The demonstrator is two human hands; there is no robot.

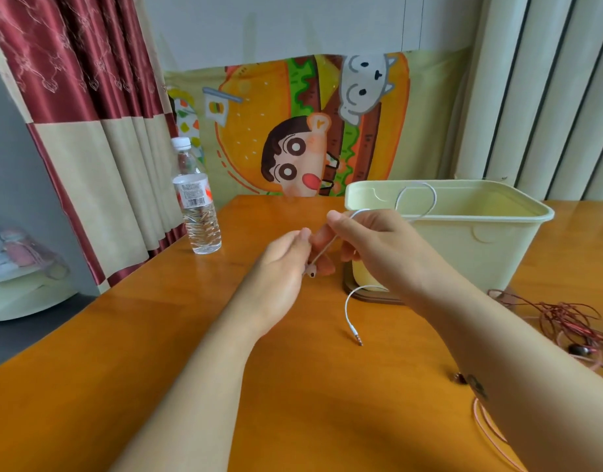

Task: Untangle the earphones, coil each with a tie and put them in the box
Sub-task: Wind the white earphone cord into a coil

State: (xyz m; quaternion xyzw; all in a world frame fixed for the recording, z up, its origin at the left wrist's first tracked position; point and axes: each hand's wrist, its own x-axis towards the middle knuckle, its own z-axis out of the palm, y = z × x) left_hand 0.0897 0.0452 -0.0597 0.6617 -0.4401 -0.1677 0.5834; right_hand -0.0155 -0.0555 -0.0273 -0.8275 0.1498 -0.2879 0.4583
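Note:
Above the middle of the orange wooden table, both hands hold white earphones (416, 199). My left hand (286, 260) pinches the cord near an earbud at its fingertips. My right hand (371, 243) grips the cord a little further right; one loop rises in front of the box and the plug end hangs down to the table below the right wrist. The pale green box (480, 240) stands open just behind my right hand. A tangle of red earphones (565, 318) lies on the table at the right, partly hidden by my right forearm.
A water bottle (198, 202) stands at the table's far left edge. A small round wooden base (364, 294) sits in front of the box. A thin pink cord (487, 424) lies near the front right. A curtain hangs to the left; a cartoon cloth covers the wall behind.

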